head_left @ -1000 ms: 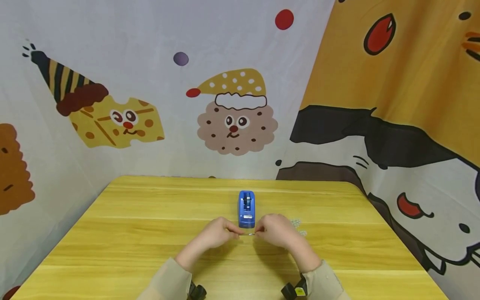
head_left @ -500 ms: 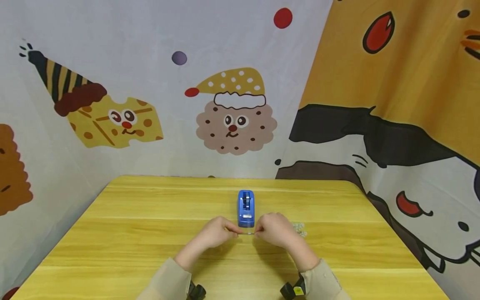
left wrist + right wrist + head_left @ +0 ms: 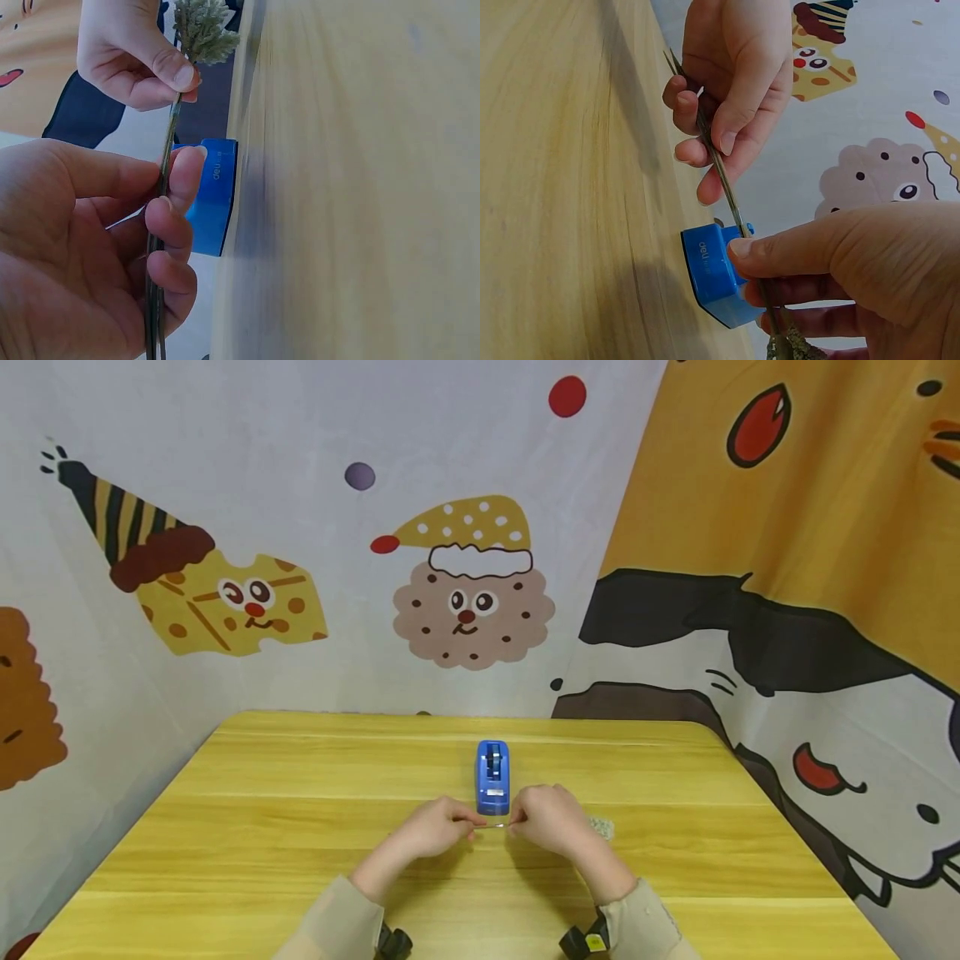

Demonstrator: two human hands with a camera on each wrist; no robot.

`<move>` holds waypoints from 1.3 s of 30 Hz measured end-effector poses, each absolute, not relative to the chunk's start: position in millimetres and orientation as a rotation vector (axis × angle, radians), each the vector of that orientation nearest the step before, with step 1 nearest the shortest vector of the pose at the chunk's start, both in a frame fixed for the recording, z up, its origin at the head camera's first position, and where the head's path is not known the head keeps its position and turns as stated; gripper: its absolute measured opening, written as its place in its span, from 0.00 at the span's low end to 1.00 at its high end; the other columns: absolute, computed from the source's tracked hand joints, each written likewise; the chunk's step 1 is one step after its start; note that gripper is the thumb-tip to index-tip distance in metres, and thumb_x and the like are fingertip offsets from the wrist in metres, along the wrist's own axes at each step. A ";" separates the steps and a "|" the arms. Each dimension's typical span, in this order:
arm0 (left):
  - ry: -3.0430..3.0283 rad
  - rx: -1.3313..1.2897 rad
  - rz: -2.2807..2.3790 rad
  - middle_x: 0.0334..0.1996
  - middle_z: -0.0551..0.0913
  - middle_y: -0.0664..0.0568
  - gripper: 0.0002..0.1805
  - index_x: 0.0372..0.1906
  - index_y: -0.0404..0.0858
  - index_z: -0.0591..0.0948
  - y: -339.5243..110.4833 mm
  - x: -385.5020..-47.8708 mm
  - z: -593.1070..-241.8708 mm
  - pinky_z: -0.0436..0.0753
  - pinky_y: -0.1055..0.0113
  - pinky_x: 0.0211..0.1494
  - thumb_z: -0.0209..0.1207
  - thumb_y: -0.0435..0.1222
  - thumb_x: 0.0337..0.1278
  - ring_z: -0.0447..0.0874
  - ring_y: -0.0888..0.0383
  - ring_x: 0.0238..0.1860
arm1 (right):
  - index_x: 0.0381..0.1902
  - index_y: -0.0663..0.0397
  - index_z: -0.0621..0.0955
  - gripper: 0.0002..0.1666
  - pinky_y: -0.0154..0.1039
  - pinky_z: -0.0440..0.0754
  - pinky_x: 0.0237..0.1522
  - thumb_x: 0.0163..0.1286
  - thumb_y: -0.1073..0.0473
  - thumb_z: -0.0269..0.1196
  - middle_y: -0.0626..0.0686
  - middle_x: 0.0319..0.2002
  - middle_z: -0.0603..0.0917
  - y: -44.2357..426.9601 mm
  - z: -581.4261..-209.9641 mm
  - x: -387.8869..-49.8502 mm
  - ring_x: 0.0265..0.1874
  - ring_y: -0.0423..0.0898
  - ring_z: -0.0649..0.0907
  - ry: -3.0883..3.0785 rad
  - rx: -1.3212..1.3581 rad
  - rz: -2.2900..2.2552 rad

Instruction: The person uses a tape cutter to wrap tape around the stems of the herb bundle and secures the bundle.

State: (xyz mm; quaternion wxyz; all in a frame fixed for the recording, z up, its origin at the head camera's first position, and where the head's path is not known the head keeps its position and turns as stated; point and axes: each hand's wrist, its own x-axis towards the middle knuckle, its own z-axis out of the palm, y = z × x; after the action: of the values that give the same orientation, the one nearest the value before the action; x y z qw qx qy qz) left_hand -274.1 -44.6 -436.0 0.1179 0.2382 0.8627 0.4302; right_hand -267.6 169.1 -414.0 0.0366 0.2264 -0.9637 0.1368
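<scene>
A thin bunch of green-stemmed sprigs with pale, fuzzy heads (image 3: 602, 828) lies crosswise between my two hands. My left hand (image 3: 438, 827) grips the long stems (image 3: 155, 300) between thumb and curled fingers. Closer to the heads, my right hand (image 3: 551, 818) pinches the same stems with thumb and fingertips. A shiny band (image 3: 175, 109), apparently clear tape, shows on the stems between the hands. Just beyond them stands a blue tape dispenser (image 3: 492, 777) on the table. In the right wrist view, the heads (image 3: 795, 346) are partly cut off at the bottom edge.
The wooden table (image 3: 300, 777) reaches back to a cartoon-printed cloth (image 3: 300, 685). Dark wrist cameras hang below both sleeves, the left camera (image 3: 393, 942) and the right camera (image 3: 581, 942).
The sprig heads beside the right hand were spread apart and now sit in one clump, slightly lower. Fingers of the left hand have shifted a little on the stems. The dispenser stays put.
</scene>
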 end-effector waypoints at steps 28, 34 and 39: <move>2.601 0.593 1.324 0.45 0.86 0.46 0.10 0.39 0.45 0.90 -43.8 -276.0 -436.1 0.62 0.71 0.17 0.63 0.31 0.56 0.59 0.64 0.13 | 0.23 0.46 0.86 0.05 0.40 0.79 0.32 0.57 0.58 0.71 0.40 0.20 0.82 163.9 -410.1 -263.1 0.18 0.36 0.74 -2.921 0.666 0.273; 2.597 0.565 1.327 0.46 0.85 0.46 0.10 0.41 0.45 0.89 -43.7 -276.8 -437.6 0.60 0.72 0.15 0.61 0.31 0.58 0.57 0.65 0.10 | 0.21 0.47 0.84 0.06 0.39 0.79 0.30 0.55 0.60 0.71 0.41 0.20 0.81 161.6 -412.3 -264.3 0.19 0.37 0.75 -2.895 0.632 0.261; 2.600 0.558 1.318 0.45 0.86 0.47 0.11 0.43 0.44 0.89 -43.0 -276.4 -437.5 0.61 0.72 0.15 0.59 0.32 0.60 0.57 0.64 0.11 | 0.19 0.47 0.82 0.09 0.38 0.77 0.26 0.54 0.60 0.71 0.41 0.19 0.80 161.3 -417.0 -266.4 0.17 0.37 0.73 -2.872 0.612 0.245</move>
State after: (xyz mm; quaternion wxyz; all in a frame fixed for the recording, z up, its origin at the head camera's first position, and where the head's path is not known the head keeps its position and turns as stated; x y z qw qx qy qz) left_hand -276.4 -43.0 -437.5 0.0867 0.1872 0.8728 0.4423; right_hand -266.4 161.3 -417.0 0.0974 0.2068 -0.9700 0.0829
